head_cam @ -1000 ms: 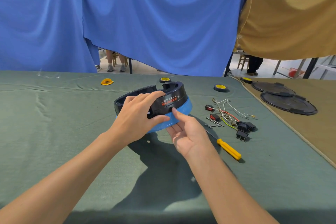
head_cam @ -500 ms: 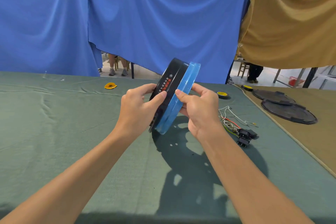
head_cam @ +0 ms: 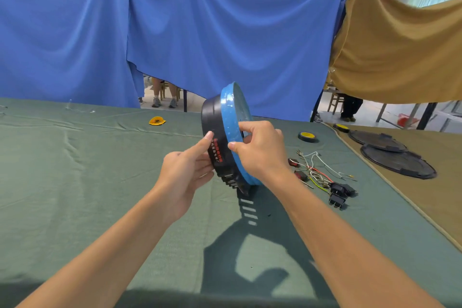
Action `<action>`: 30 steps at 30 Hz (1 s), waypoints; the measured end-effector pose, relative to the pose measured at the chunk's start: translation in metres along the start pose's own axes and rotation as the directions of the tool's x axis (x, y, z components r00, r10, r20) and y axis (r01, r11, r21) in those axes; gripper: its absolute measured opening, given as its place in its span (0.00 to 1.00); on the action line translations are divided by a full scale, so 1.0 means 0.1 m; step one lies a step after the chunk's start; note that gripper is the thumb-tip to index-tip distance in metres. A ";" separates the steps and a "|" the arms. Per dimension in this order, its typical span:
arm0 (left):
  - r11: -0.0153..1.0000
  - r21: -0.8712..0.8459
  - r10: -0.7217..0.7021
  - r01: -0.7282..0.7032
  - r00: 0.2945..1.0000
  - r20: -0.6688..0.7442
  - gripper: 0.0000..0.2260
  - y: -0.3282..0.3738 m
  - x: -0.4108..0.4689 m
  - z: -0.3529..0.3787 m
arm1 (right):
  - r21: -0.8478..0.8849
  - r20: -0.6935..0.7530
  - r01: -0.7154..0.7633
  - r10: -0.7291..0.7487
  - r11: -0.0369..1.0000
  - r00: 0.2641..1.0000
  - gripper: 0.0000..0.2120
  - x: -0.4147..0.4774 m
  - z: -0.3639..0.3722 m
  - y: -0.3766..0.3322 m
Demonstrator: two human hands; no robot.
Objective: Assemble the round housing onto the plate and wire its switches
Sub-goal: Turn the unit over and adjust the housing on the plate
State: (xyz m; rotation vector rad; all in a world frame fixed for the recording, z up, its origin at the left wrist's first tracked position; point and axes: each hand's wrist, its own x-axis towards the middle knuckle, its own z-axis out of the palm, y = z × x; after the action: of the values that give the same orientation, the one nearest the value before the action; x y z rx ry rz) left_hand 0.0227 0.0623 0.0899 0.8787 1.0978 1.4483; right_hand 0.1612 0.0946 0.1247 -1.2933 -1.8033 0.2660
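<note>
Two hands clasping the round housing (head_cam: 215, 132), stood on edge, blue plate (head_cam: 231, 117) facing right: left hand (head_cam: 185, 170) gripping the black wall, right hand (head_cam: 260, 152) pinching the plate rim. Loose switches (head_cam: 338, 194) right of the housing on the worktop (head_cam: 87, 182), nearer the right hand.

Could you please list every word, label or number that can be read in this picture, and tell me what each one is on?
Red print on the side of the black housing, just by the left hand: a row of characters, too blurred to read.
White print beside that red row: too small to read.
Blue plate and yellow tape roll: no text shows.
</note>
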 end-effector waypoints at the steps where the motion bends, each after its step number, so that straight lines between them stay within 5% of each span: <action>1: 0.999 -0.012 -0.035 0.035 0.999 0.004 0.25 -0.01 0.00 -0.03 | -0.036 0.015 0.020 -0.020 0.999 1.000 0.06 -0.02 0.03 -0.02; 10: 0.980 -0.054 -0.187 0.191 0.979 0.076 0.38 -0.18 0.04 -0.24 | -0.224 0.097 0.225 -0.208 0.948 0.973 0.15 -0.25 0.43 -0.10; 17: 0.917 -0.175 -0.365 0.358 0.931 -0.007 0.24 -0.37 0.06 -0.29 | -0.246 0.147 0.266 -0.235 0.932 0.961 0.19 -0.35 0.66 -0.07; 24: 0.898 -0.174 -0.396 0.405 0.914 0.083 0.14 -0.49 0.15 -0.31 | -0.172 0.212 0.277 -0.239 0.945 0.948 0.21 -0.40 0.64 0.02; 30: 0.859 -0.207 -0.465 0.468 0.883 0.067 0.25 -0.48 0.27 -0.34 | -0.138 -0.123 0.063 -0.080 0.988 0.989 0.12 -0.10 0.19 0.58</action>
State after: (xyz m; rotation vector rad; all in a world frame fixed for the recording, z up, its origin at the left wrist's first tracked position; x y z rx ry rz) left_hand 0.0008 0.0837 0.0329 0.4229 1.0295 1.1218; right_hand 0.1859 0.1169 0.0730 -1.3041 -1.7780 0.0211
